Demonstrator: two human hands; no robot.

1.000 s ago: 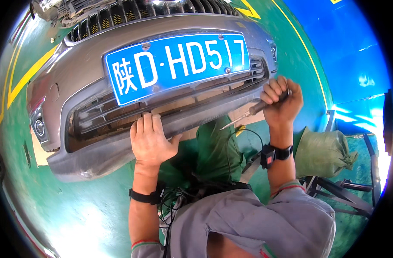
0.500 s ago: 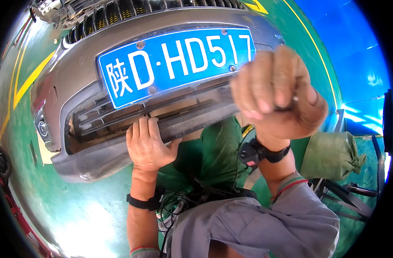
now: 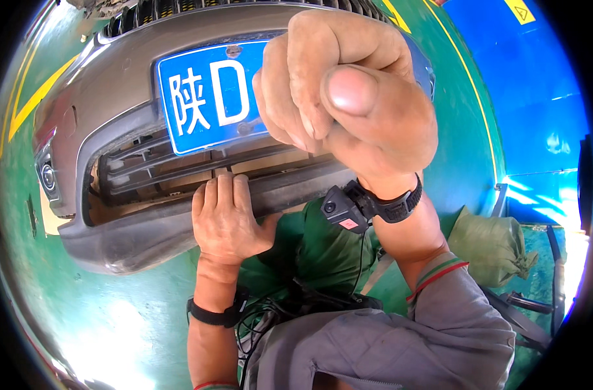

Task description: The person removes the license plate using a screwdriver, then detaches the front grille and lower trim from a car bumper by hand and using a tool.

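A brownish-grey car bumper [image 3: 108, 97] with a black lower grille [image 3: 160, 166] lies in front of me. My left hand [image 3: 228, 224] has its fingers hooked over the bumper's lower bar, its thumb along the outer side. On the bumper is a blue licence plate [image 3: 205, 94], its right part covered by my right hand [image 3: 348, 91]. That hand is raised close to the camera, closed, with the thumb pressed against curled fingers. Whatever may be inside it is hidden.
At the right, a green sack [image 3: 491, 244] sits beside a dark metal frame [image 3: 527, 302]. Beyond it is a blue panel [image 3: 543, 130]. Black cables [image 3: 264, 309] lie at my lap. The green floor [image 3: 134, 312] has yellow lines.
My right hand has risen toward the camera and shifted left, now hiding much of the plate. A dark bit glimpsed in its fingers earlier is out of sight. My left hand stays on the bumper.
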